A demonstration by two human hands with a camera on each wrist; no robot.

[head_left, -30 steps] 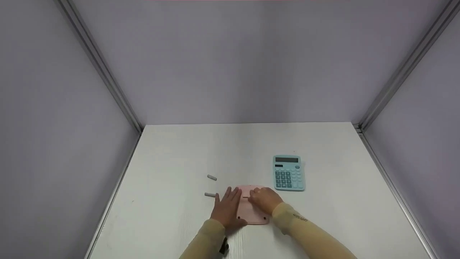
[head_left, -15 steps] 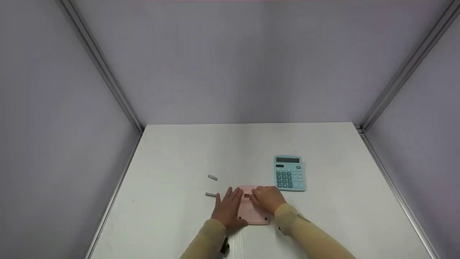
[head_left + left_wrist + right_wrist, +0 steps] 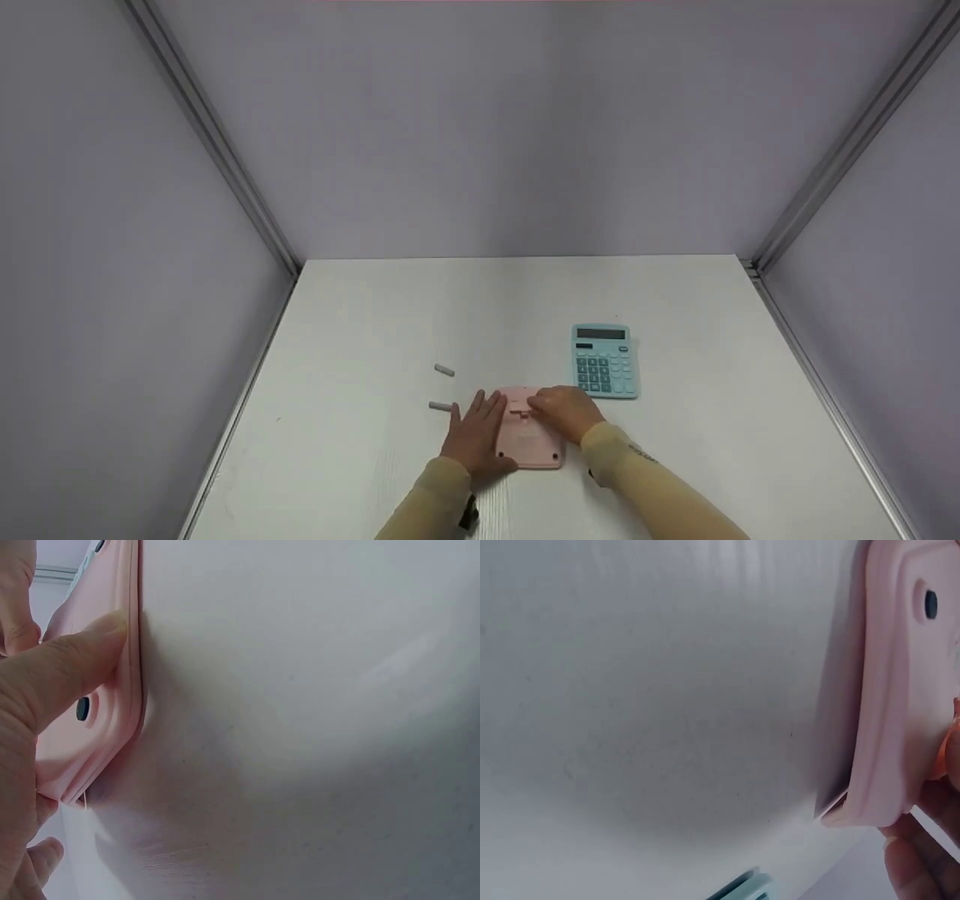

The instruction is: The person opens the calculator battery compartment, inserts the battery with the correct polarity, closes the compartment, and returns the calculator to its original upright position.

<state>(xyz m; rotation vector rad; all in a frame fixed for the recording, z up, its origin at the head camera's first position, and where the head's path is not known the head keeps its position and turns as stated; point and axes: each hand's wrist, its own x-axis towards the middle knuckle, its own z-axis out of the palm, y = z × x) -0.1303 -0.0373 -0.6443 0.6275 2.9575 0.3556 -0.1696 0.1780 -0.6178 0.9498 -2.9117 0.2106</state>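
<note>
A pink calculator (image 3: 529,442) lies back side up on the white table. My left hand (image 3: 474,442) presses along its left side with extended fingers; in the left wrist view its thumb (image 3: 82,656) rests on the calculator's back near a dark round foot. With curled fingers, my right hand (image 3: 568,411) pinches the small pink battery cover (image 3: 519,406) near the top, partly hiding it. An orange-pink bit of it shows beside the fingers (image 3: 911,870) in the right wrist view. Two grey batteries lie left of the calculator: one (image 3: 444,370) farther off, one (image 3: 439,406) by my left fingertips.
A light blue calculator (image 3: 604,361) lies face up, behind and right of the pink one, close to my right hand. Grey panels (image 3: 517,127) with metal rails enclose the back and both sides of the table (image 3: 360,322).
My right hand has shifted slightly right. The thin slit in the calculator's back widened into a dark opening, and now the pink cover with its tab shows there. My left hand stays put.
</note>
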